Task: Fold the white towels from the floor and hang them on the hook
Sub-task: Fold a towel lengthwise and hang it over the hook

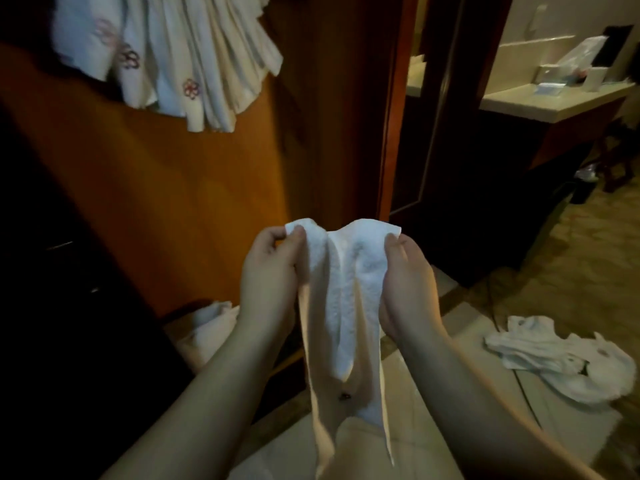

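You hold a white terry towel (341, 299) up in front of the orange-brown wooden door (194, 188), your left hand (268, 275) pinching its upper left corner and your right hand (408, 282) pinching the upper right one. The cloth sags between them and hangs down in long folds. High on that door hangs a bunch of white towels with red flower embroidery (173, 53). At the door's foot lies a crumpled white towel (207, 327); another rumpled white towel (561, 358) lies on the pale tiled floor (571, 271), well right of the door.

One held towel (341, 299), two floor towels (554, 358) (207, 327), several hanging towels (180, 53), two hands (270, 271) (407, 282)
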A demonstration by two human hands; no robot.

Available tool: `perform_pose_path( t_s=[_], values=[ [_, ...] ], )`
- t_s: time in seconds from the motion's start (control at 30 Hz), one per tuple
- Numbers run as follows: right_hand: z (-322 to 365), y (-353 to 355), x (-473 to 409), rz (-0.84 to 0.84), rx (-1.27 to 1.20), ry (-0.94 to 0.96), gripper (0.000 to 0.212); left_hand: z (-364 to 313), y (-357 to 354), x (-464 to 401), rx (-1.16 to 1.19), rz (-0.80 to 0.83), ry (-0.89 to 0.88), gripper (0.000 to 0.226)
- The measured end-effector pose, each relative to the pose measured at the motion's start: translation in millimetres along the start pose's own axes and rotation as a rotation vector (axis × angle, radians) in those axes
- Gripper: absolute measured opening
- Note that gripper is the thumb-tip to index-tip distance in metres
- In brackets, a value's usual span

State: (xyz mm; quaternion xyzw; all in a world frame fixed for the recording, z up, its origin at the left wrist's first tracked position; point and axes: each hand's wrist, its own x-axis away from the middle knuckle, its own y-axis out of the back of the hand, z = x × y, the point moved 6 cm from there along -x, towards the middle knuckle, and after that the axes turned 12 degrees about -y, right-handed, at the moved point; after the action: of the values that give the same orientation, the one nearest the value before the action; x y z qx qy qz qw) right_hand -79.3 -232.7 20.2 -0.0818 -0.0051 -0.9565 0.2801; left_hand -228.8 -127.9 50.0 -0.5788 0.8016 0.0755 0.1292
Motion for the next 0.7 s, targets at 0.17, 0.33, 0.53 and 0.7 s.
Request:
perform_pose_path(
  t_s=[0.17, 0.33, 0.53, 0.7],
  values=[
    [-8.2, -63.9, 69.3, 0.060, 0.139, 0.273, 0.019, -11.2, 59.4, 32.1, -0.006, 0.063, -0.065, 0.009],
    [-17.2, -96.1, 114.5, 0.094, 0.097, 0.362, 0.020, -15.9, 104.7, 49.9, -0.028, 0.137, -0.145, 0.007],
    [-15.4, -120.2, 147.4, 0.114, 0.053, 0.376, 0.026, -21.5, 143.2, 61.4, -0.001, 0.093, -0.151, 0.014],
    [-8.3, -135.0, 174.1, 0.224, 0.239, 0.628, 0.025, -30.5, 157.8, 66.1, -0.012, 0.119, -0.232, 0.012]
  ],
)
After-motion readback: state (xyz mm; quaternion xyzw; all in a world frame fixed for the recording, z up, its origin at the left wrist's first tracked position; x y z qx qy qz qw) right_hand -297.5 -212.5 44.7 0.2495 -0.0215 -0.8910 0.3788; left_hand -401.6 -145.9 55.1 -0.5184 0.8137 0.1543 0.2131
